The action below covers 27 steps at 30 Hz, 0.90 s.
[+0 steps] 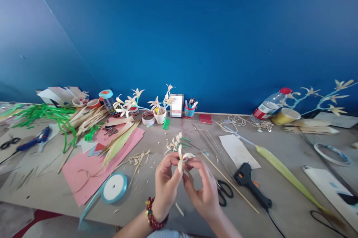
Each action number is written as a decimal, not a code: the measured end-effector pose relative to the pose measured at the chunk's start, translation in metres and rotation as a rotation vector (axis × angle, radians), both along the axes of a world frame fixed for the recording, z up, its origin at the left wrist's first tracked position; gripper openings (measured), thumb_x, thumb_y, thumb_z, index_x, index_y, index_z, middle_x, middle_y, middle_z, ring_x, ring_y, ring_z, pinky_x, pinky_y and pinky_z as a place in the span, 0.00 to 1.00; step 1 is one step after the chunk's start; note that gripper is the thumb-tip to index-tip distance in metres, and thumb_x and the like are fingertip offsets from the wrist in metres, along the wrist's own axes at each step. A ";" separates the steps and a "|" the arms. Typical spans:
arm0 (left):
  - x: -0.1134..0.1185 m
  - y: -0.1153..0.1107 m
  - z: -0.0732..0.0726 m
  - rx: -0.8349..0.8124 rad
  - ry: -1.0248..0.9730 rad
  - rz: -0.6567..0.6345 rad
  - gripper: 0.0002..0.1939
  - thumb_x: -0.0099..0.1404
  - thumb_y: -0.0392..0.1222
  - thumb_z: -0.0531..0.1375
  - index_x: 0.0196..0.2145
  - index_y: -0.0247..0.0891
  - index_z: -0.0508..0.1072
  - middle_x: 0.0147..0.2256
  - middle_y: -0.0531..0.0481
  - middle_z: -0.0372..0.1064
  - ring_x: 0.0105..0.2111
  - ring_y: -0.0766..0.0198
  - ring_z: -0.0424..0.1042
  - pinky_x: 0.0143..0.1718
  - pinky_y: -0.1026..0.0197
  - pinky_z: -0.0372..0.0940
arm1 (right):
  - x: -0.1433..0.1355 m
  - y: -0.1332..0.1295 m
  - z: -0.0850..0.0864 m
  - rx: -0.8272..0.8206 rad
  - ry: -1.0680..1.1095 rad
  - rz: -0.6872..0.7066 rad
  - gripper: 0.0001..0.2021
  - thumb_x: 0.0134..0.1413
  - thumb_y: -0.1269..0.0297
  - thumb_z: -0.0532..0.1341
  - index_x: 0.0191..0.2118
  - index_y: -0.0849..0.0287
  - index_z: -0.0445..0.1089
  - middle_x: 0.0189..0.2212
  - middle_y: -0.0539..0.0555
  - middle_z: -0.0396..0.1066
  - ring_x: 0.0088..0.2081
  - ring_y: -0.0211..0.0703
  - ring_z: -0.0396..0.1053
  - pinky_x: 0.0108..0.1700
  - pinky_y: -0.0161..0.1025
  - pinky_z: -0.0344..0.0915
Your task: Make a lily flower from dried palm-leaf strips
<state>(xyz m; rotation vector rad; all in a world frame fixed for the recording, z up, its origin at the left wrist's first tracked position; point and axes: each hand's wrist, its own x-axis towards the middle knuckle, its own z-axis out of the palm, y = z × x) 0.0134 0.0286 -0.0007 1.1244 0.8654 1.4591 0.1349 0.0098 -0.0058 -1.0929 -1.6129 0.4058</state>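
A small cream flower point(181, 159) with narrow curling petals, perhaps of corn husk, is raised above the table in front of me. My left hand point(167, 180), with a red bead bracelet point(155, 213) at the wrist, pinches it from the left. From the right, the fingertips of my right hand point(203, 189) close on the flower's base; the exact grip there is partly hidden. Just beyond lie several similar flowers point(173, 144) with green stems. Black-handled scissors point(224, 193) rest right beside my right hand.
A black glue gun point(251, 184) and a wooden stick point(232, 182) lie to the right, near a long green husk point(291, 174). Leftward are a blue ribbon roll point(114, 187), pink paper point(84, 174) and husk scraps point(138, 159). Flower cups point(160, 116) and a tilted bottle point(270, 106) line the blue wall.
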 end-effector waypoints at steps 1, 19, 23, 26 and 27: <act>0.000 0.000 -0.001 -0.008 -0.020 -0.004 0.10 0.64 0.42 0.62 0.26 0.37 0.69 0.37 0.46 0.70 0.36 0.59 0.71 0.41 0.58 0.67 | -0.001 0.001 -0.001 0.014 -0.029 -0.020 0.10 0.56 0.74 0.59 0.42 0.55 0.65 0.39 0.57 0.73 0.42 0.49 0.73 0.42 0.44 0.71; 0.001 -0.001 -0.006 -0.084 -0.122 0.006 0.10 0.63 0.43 0.63 0.28 0.36 0.71 0.38 0.46 0.72 0.38 0.60 0.70 0.44 0.59 0.65 | -0.003 0.004 -0.001 0.000 0.050 -0.032 0.05 0.60 0.72 0.59 0.37 0.55 0.69 0.33 0.54 0.77 0.33 0.44 0.76 0.36 0.38 0.72; 0.000 -0.002 -0.002 -0.117 -0.141 -0.015 0.09 0.62 0.44 0.65 0.28 0.36 0.73 0.37 0.46 0.71 0.38 0.60 0.70 0.43 0.59 0.65 | -0.002 0.003 -0.002 -0.166 0.229 0.064 0.04 0.62 0.66 0.59 0.35 0.57 0.70 0.30 0.54 0.75 0.31 0.43 0.73 0.32 0.37 0.71; -0.001 -0.002 0.001 -0.122 -0.176 -0.044 0.10 0.60 0.44 0.66 0.27 0.37 0.72 0.36 0.47 0.70 0.36 0.61 0.69 0.40 0.60 0.66 | -0.002 0.004 -0.003 -0.286 0.357 0.153 0.09 0.62 0.61 0.60 0.32 0.58 0.69 0.26 0.52 0.70 0.27 0.41 0.68 0.29 0.35 0.68; -0.001 -0.003 0.001 -0.117 -0.188 -0.054 0.09 0.61 0.43 0.66 0.27 0.37 0.72 0.35 0.47 0.69 0.35 0.62 0.69 0.39 0.60 0.66 | -0.002 0.004 -0.003 -0.312 0.384 0.175 0.09 0.62 0.61 0.60 0.31 0.58 0.69 0.25 0.51 0.68 0.26 0.40 0.67 0.28 0.35 0.68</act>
